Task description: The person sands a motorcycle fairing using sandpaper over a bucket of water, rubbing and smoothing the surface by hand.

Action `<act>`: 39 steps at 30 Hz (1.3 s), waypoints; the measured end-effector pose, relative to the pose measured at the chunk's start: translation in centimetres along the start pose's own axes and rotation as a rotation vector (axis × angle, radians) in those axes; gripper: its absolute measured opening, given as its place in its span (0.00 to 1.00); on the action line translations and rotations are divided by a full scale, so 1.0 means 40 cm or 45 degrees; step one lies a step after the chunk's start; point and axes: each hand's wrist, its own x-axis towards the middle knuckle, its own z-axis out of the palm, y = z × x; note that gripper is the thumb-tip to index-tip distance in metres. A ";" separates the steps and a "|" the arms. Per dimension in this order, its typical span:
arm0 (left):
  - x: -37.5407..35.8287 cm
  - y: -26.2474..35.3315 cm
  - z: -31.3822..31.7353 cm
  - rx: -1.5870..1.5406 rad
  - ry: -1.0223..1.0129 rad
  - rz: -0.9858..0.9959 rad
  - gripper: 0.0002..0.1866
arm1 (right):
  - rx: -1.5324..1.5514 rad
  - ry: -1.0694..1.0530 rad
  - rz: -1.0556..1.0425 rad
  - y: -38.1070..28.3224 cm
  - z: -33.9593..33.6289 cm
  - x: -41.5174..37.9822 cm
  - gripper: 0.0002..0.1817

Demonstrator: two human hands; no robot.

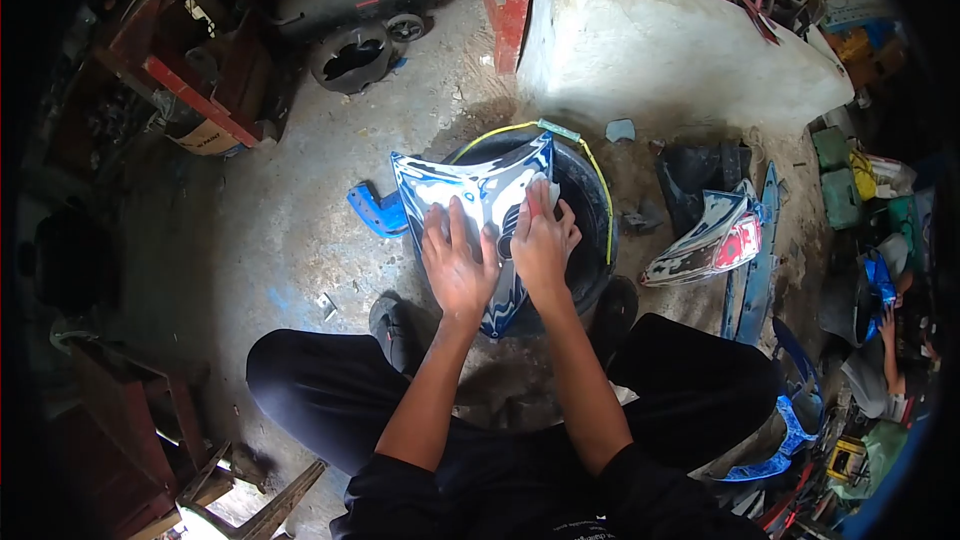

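Observation:
A blue, white and grey patterned panel (425, 176) lies across the top of a round dark tub (583, 180) between the person's knees. Flat on the panel's left part rests my left hand (460, 265), its fingers spread. My right hand (543, 245) is on the panel's right side, fingers bent around a small reddish and pale piece (541, 198) pressed to the surface. A yellow band with a pale green section (558, 130) runs along the tub's rim.
A blue curved part (375, 212) lies left of the tub. To the right are a white and red patterned panel (712, 240) and long blue strips (757, 270). A white wall (670, 50) stands ahead. At far right, another person's hand (887, 325) shows.

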 end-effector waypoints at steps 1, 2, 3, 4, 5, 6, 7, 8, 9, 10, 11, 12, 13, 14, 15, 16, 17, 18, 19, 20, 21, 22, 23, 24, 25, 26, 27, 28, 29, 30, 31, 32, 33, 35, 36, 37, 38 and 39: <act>0.004 0.000 0.002 0.001 -0.001 0.007 0.31 | 0.004 0.004 0.005 0.002 0.004 0.017 0.25; 0.004 -0.001 0.002 0.002 -0.002 0.011 0.32 | 0.178 0.001 -0.008 0.006 0.010 0.050 0.26; -0.002 -0.004 0.000 0.004 -0.005 0.010 0.32 | 0.351 -0.007 -0.020 0.011 0.016 0.088 0.26; -0.006 -0.005 -0.003 0.005 -0.008 0.010 0.32 | 0.521 -0.010 -0.036 0.017 0.020 0.125 0.27; -0.004 -0.003 -0.004 0.007 -0.009 0.009 0.32 | 0.452 -0.014 -0.030 0.025 0.026 0.159 0.28; -0.001 0.001 -0.004 0.007 -0.008 0.008 0.32 | 0.448 -0.008 -0.033 0.042 0.038 0.174 0.28; 0.002 0.003 -0.004 0.002 -0.001 0.007 0.32 | 0.409 0.008 -0.074 0.054 0.048 0.188 0.28; 0.001 0.004 -0.006 -0.006 -0.021 -0.007 0.32 | 0.371 0.021 -0.116 0.063 0.061 0.197 0.28; 0.000 0.003 -0.007 -0.011 -0.042 -0.022 0.32 | 0.366 0.003 -0.109 0.053 0.038 0.172 0.27; 0.001 0.002 -0.007 -0.011 -0.034 -0.027 0.32 | 0.366 0.002 -0.119 0.034 0.005 0.140 0.27; 0.001 0.000 -0.006 -0.018 -0.030 -0.019 0.32 | 0.349 -0.088 -0.047 0.013 -0.032 0.103 0.27; 0.001 -0.001 -0.005 -0.024 -0.030 -0.011 0.32 | 0.331 -0.179 0.026 0.004 -0.049 0.069 0.27; 0.001 -0.001 -0.006 -0.021 -0.029 -0.017 0.32 | 0.235 -0.191 0.018 0.007 -0.045 0.042 0.27; -0.001 0.000 -0.006 -0.023 -0.033 -0.022 0.32 | 0.235 -0.197 0.020 0.010 -0.038 0.030 0.27; -0.002 0.000 -0.005 -0.026 -0.038 -0.022 0.32 | 0.180 -0.187 0.034 0.006 -0.037 0.022 0.27; 0.000 0.000 -0.003 -0.022 -0.041 -0.019 0.32 | 0.127 -0.175 0.048 0.001 -0.035 0.018 0.27; 0.000 -0.002 -0.002 -0.016 -0.025 -0.005 0.32 | 0.133 -0.176 0.052 -0.004 -0.030 0.032 0.27; -0.002 -0.004 -0.001 -0.012 -0.011 0.007 0.31 | 0.118 -0.137 0.044 -0.006 -0.021 0.065 0.26; -0.007 -0.005 -0.002 -0.011 -0.019 0.008 0.31 | 0.098 -0.099 0.037 -0.001 -0.014 0.094 0.26; -0.008 -0.003 -0.002 -0.001 -0.026 0.003 0.31 | 0.097 -0.097 0.043 0.007 -0.013 0.125 0.26; -0.004 -0.003 -0.001 0.009 -0.025 0.000 0.31 | 0.109 -0.162 0.063 0.012 -0.018 0.164 0.25; -0.001 -0.002 -0.002 0.009 -0.019 0.002 0.31 | 0.122 -0.229 0.078 0.013 -0.023 0.185 0.25; 0.000 -0.002 -0.004 0.011 -0.014 0.008 0.31 | 0.132 -0.233 0.062 0.015 -0.027 0.183 0.24; -0.002 0.000 -0.004 0.012 -0.010 0.012 0.31 | 0.129 -0.231 0.054 0.013 -0.033 0.166 0.24; -0.002 0.002 -0.005 0.008 -0.001 0.008 0.31 | 0.059 -0.241 0.049 0.010 -0.041 0.139 0.24; -0.002 0.002 -0.006 -0.004 -0.026 -0.006 0.32 | -0.010 -0.252 0.042 0.007 -0.048 0.109 0.24; -0.001 0.001 -0.006 -0.014 -0.053 -0.024 0.33 | -0.042 -0.278 0.055 -0.001 -0.068 0.076 0.25; -0.002 0.000 -0.006 -0.010 -0.050 -0.033 0.33 | -0.043 -0.285 0.047 0.002 -0.069 0.054 0.25; -0.003 -0.001 -0.005 -0.008 -0.059 -0.034 0.33 | -0.065 -0.277 0.044 0.006 -0.070 0.036 0.25; -0.002 -0.001 -0.005 -0.005 -0.066 -0.029 0.33 | -0.085 -0.266 0.044 0.009 -0.068 0.029 0.26; 0.000 -0.001 -0.006 -0.003 -0.062 -0.027 0.33 | -0.069 -0.251 0.063 0.016 -0.046 0.042 0.26; 0.001 -0.002 -0.006 -0.002 -0.056 -0.029 0.33 | -0.065 -0.248 0.063 0.021 -0.031 0.062 0.26; -0.002 0.000 -0.006 -0.004 -0.058 -0.031 0.33 | -0.029 -0.255 0.057 0.021 -0.028 0.088 0.26; -0.009 0.001 -0.005 -0.002 -0.070 -0.026 0.33 | 0.042 -0.220 0.049 0.036 -0.007 0.129 0.25; -0.003 0.000 -0.004 0.008 -0.062 -0.026 0.33 | 0.043 -0.211 0.049 0.030 -0.018 0.138 0.25; 0.001 0.000 -0.005 0.008 -0.057 -0.026 0.33 | 0.014 -0.229 0.035 0.024 -0.028 0.145 0.25; -0.001 0.000 -0.006 0.005 -0.059 -0.027 0.33 | -0.019 -0.252 0.018 0.018 -0.037 0.147 0.24; -0.003 0.001 -0.006 -0.001 -0.060 -0.030 0.33 | -0.018 -0.284 0.014 0.012 -0.052 0.131 0.23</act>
